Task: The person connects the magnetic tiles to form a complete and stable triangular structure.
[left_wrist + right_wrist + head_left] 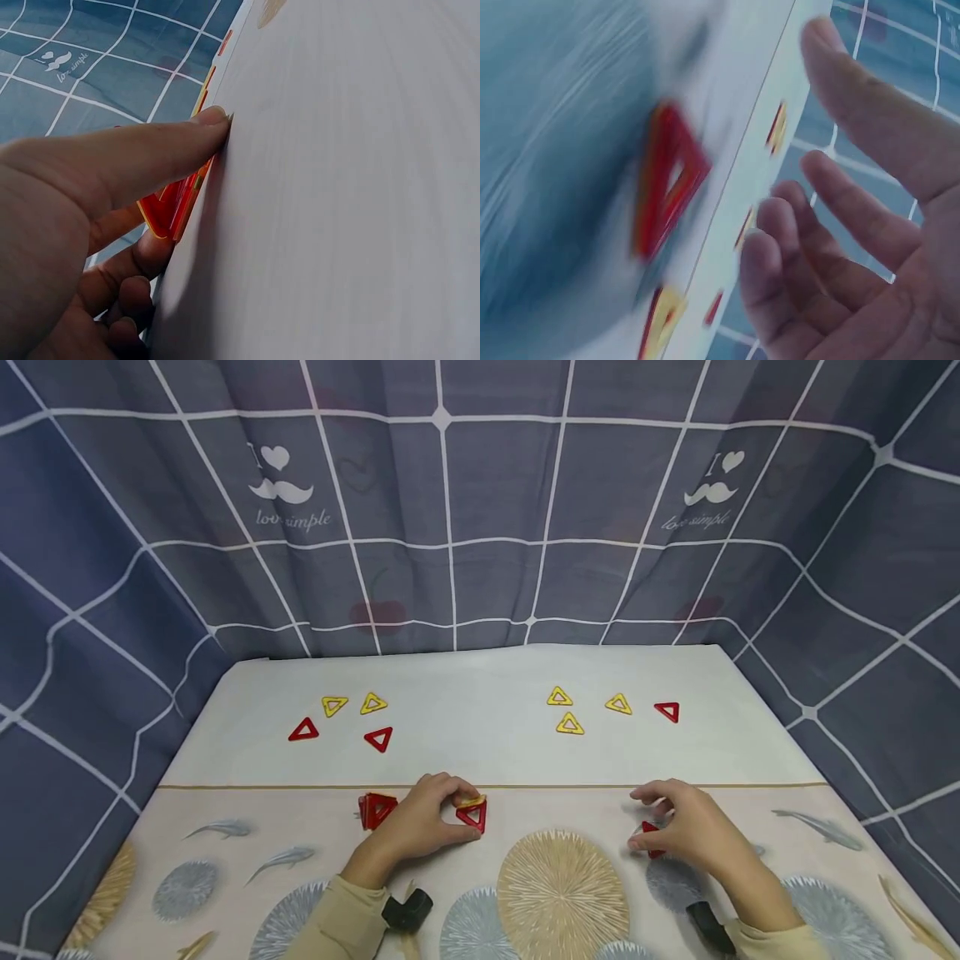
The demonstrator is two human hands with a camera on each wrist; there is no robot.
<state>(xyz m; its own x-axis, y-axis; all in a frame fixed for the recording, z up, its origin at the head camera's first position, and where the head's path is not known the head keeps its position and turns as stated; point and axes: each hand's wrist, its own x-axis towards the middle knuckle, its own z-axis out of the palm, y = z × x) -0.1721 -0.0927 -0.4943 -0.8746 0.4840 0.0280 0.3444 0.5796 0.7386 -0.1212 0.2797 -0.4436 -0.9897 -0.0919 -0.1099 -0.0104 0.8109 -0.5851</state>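
Note:
My left hand (427,820) has its thumb and fingertips round a red triangle (481,821) with a yellow edge showing behind it. In the left wrist view the thumb covers part of these red triangular pieces (171,214). Beside that hand's wrist side lies a pile of red triangles (372,811). My right hand (686,827) hovers with fingers spread above another red triangle (649,842). In the right wrist view this red triangle (694,169), apparently a stack, is blurred and apart from the fingers.
Toward the back left lie yellow triangles (372,702) and red triangles (303,730). Several yellow triangles (570,724) and one red triangle (669,712) lie at the back right. A grid-patterned curtain (487,585) surrounds the patterned table (480,760).

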